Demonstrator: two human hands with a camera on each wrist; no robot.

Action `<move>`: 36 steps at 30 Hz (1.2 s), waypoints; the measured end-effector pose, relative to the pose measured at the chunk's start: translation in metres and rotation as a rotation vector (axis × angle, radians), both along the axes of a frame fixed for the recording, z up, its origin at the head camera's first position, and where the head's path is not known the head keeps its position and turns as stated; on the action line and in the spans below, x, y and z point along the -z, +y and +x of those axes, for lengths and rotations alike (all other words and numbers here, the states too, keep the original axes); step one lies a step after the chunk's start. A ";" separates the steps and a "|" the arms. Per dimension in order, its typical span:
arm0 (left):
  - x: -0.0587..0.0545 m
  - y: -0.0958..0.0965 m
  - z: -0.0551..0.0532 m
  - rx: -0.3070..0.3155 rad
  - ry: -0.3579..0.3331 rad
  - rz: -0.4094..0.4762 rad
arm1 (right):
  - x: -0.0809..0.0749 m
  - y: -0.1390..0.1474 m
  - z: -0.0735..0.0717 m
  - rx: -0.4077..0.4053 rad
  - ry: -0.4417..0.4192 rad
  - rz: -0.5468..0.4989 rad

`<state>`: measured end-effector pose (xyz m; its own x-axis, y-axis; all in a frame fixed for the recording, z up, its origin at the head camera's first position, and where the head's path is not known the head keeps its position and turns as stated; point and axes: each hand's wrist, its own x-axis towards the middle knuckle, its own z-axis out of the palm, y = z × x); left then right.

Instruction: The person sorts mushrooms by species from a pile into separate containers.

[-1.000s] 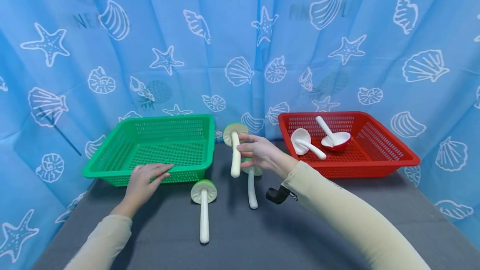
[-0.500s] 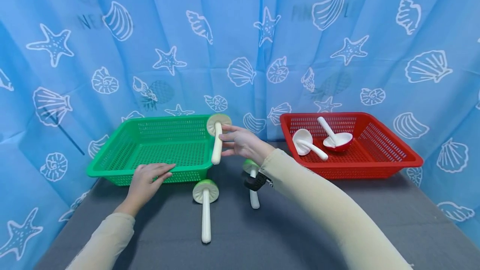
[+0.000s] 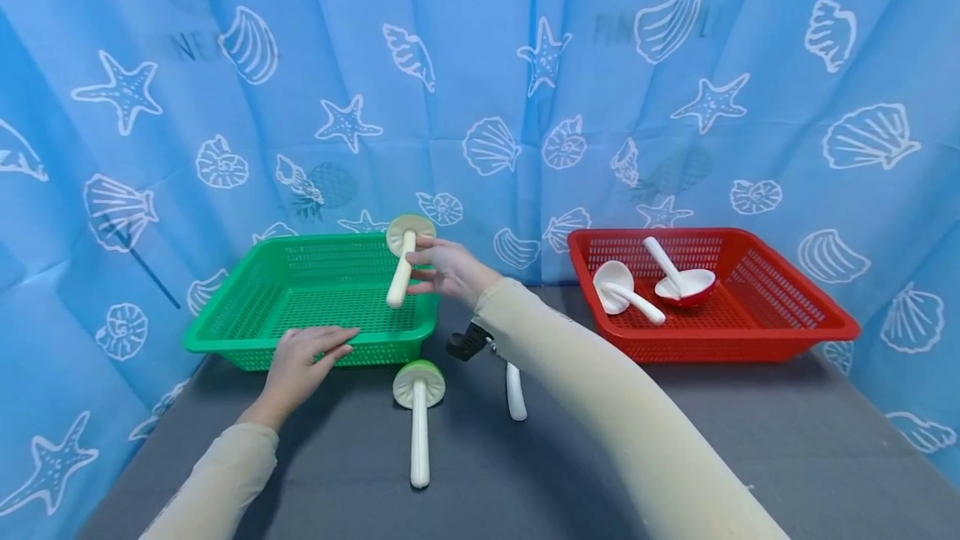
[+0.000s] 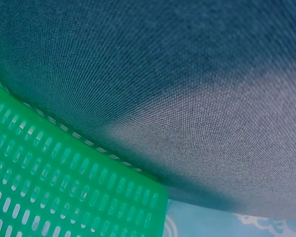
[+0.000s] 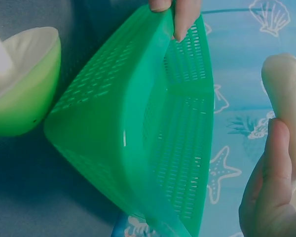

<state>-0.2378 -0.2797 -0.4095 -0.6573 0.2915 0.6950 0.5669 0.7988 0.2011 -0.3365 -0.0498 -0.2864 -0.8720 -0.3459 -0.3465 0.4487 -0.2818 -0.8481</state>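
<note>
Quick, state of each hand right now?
Left hand: closed, holding the near rim of the green basket.
Right hand: closed, holding a green-and-white ladle by its handle.

Green basket [image 3: 397, 350], rows of little holes | near its right side: green-and-white spoon [image 3: 402, 272] | right of green basket: red basket [image 3: 742, 349] | behind green basket: blue curtain [image 3: 495, 48] (white shells and starfish) | under green basket: dark grey cloth [image 3: 555, 482]

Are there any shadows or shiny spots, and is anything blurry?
Head view: soft shadows on the grey cloth beside both sleeves; left wrist view: deep shade across the cloth's upper part, paler at lower right; right wrist view: a small white glint on the green basket, and the right hand looks slightly soft.
</note>
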 end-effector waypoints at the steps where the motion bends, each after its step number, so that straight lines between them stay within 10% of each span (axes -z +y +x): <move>1: 0.000 0.001 0.000 -0.002 -0.005 -0.001 | 0.001 -0.002 -0.002 0.008 -0.003 -0.001; 20: -0.006 0.008 -0.004 0.000 -0.055 -0.011 | 0.007 -0.020 -0.005 -0.009 0.121 0.130; 36: -0.003 0.001 0.003 -0.012 -0.090 0.013 | 0.016 0.038 -0.004 -0.014 0.113 0.172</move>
<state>-0.2353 -0.2787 -0.4067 -0.7206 0.2744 0.6367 0.5362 0.8028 0.2608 -0.3406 -0.0120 -0.3028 -0.9041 -0.3025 -0.3016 0.3507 -0.1224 -0.9284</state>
